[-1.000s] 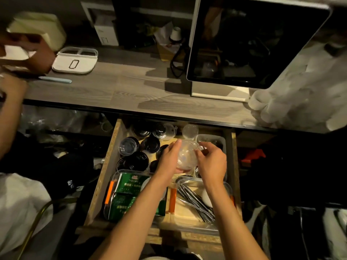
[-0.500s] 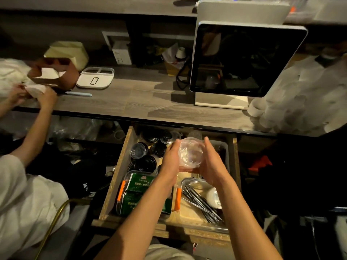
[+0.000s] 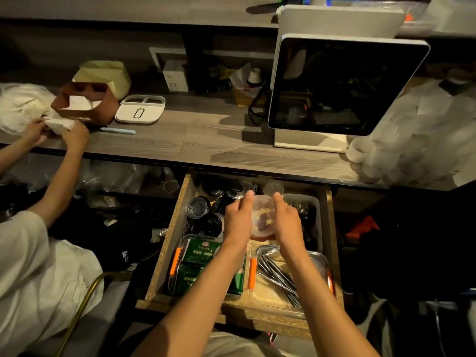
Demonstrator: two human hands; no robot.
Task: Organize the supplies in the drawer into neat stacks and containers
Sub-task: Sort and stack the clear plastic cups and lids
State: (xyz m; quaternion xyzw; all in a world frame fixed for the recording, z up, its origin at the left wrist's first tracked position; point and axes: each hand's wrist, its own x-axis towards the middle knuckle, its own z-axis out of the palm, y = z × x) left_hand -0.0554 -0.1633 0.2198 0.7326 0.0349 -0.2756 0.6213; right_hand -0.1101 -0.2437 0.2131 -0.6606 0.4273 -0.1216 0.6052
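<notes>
Both hands are up over the open wooden drawer (image 3: 164, 249), holding a small clear plastic cup (image 3: 261, 217) between them: the left hand (image 3: 238, 221) grips its left side with the thumb raised along the rim, and the right hand (image 3: 288, 222) curls round its right side. Just left of the left hand sit round black lids (image 3: 206, 226) and another clear cup (image 3: 197, 207). Beneath the left wrist lies a clear container with orange clips holding green packets (image 3: 199, 256). Under the right forearm a clear tray of metal utensils (image 3: 278, 274) rests. Beyond the right hand stands a grey bin (image 3: 313, 202). Further off, a white-framed dark screen (image 3: 342, 86) stands on the grey wood-grain surface (image 3: 206, 143), where another person's hands (image 3: 74, 136) handle white paper.
</notes>
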